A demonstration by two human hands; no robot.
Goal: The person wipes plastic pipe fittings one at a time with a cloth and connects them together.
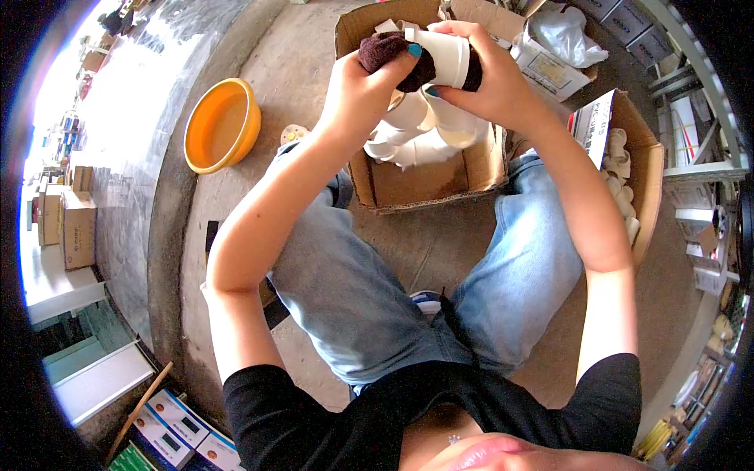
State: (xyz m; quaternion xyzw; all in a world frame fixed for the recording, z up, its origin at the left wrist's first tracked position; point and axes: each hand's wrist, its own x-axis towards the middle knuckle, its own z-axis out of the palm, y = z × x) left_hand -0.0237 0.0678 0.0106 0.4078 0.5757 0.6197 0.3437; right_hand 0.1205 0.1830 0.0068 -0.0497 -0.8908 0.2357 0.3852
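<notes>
A white pipe fitting [448, 58] is held up over an open cardboard box [420, 184]. My right hand [491, 78] wraps round its right end, thumb below and fingers on top. Dark brown cloth [385, 51] is bunched in my left hand [365, 86], pressed against the fitting's left end. More dark cloth shows at the right end, by my right palm. Several white fittings [420, 145] lie in the box beneath my hands.
An orange basin [223, 125] stands on the floor at the left. To the right is a cardboard box [648, 161] of small white fittings [618, 169]. Behind it, a carton [550, 71] bears a plastic bag [567, 35]. Metal shelving [707, 173] runs along the right edge.
</notes>
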